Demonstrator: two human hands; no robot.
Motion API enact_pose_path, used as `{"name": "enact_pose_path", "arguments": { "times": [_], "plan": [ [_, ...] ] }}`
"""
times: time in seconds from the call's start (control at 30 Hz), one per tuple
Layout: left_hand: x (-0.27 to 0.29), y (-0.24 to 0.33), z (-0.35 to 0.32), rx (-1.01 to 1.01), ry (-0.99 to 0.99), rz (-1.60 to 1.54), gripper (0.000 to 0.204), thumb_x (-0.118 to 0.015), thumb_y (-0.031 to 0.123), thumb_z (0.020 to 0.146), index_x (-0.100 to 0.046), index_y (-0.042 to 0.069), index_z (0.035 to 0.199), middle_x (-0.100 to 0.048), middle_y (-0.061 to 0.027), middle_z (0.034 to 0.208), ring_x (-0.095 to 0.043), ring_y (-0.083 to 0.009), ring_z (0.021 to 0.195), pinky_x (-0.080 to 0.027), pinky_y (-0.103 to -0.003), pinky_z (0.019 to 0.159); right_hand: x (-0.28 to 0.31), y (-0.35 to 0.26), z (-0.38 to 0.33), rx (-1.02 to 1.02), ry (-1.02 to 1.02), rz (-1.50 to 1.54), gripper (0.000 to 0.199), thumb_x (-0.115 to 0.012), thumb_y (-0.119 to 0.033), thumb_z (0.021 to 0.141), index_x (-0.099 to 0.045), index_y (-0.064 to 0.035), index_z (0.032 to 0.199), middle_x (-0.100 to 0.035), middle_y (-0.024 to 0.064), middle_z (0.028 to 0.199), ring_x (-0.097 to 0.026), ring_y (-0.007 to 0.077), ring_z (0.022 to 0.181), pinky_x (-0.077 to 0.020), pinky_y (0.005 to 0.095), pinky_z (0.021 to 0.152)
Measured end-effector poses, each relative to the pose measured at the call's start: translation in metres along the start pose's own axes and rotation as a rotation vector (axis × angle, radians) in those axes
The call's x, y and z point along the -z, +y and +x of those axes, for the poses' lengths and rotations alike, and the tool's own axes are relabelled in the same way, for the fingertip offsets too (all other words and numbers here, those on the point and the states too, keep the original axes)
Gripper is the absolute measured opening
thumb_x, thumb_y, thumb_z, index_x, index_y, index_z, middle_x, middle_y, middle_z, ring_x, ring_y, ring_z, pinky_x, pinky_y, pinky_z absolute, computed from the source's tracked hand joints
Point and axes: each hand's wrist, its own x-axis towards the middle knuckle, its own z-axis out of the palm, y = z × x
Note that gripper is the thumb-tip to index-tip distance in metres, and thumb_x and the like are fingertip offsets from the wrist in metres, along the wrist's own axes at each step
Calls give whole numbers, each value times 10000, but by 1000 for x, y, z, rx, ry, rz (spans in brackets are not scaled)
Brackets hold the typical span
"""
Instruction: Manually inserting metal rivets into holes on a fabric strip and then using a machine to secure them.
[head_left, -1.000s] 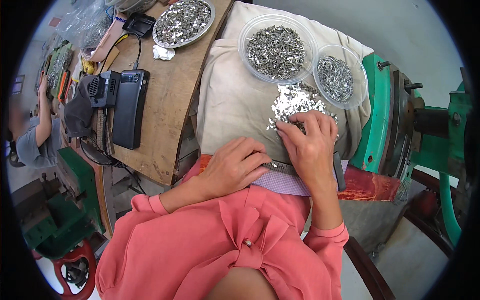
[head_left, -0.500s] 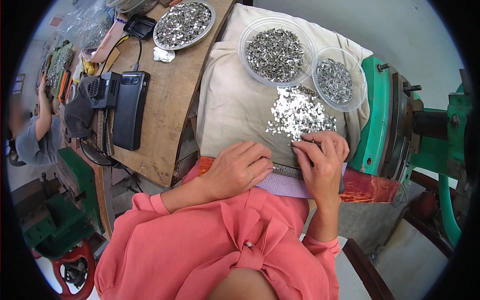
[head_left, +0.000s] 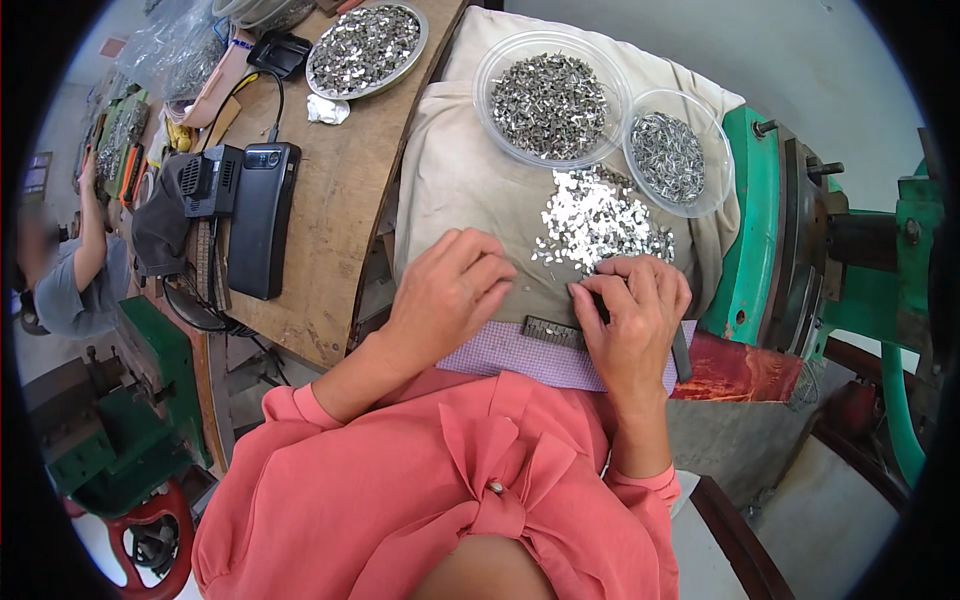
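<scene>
A loose heap of small shiny metal pieces (head_left: pixel 592 222) lies on the beige cloth. At its near edge, my right hand (head_left: pixel 640 315) is closed, thumb and forefinger together; whatever they pinch is too small to make out. My left hand (head_left: pixel 445 290) hovers to the left of the heap, fingers curled and thumb near the forefinger, and I cannot make out anything between them. Between the hands, a dark slotted metal strip (head_left: pixel 553 332) rests on a purple checked cloth (head_left: pixel 490 352); its right end is hidden behind my right hand.
Beyond the heap stand a large clear tub (head_left: pixel 550 100) of metal bits and a smaller one (head_left: pixel 672 160) of thin metal pins. A green machine (head_left: pixel 745 230) borders the right. On the left-hand wooden table (head_left: pixel 335 200) are a black power bank (head_left: pixel 262 225) and a full dish (head_left: pixel 368 50). Another person (head_left: pixel 75 270) works far left.
My left hand has lifted away from the metal strip, up and to the left, uncovering more of the strip. My right hand has shifted slightly left along the heap's edge.
</scene>
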Motion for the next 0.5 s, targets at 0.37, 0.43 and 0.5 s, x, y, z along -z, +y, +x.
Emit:
{"name": "enact_pose_path", "arguments": {
  "times": [0.37,0.43,0.5],
  "plan": [
    [-3,1,0,-25,-63,-48,160,-762,18,732,-689,63,867,-617,-55,990,-597,-261,897,-499,-356,725,26,7,-17,46,-39,144,189,-799,-86,653,-717,-130,817,-647,-35,932,-593,218,987,-365,415,929],
    [-4,-2,0,-14,-53,-60,159,-770,25,730,-688,66,859,-615,-56,986,-590,-261,892,-497,-359,724,28,5,-25,38,-58,152,184,-808,-100,656,-729,-140,817,-646,-39,937,-589,215,991,-360,415,933],
    [-4,-1,2,-21,-58,-64,158,-774,32,730,-686,67,857,-614,-55,985,-587,-260,888,-497,-358,725,28,3,-30,43,-109,147,178,-817,-118,661,-740,-147,819,-645,-40,939,-585,219,994,-359,415,929]
  ]
}}
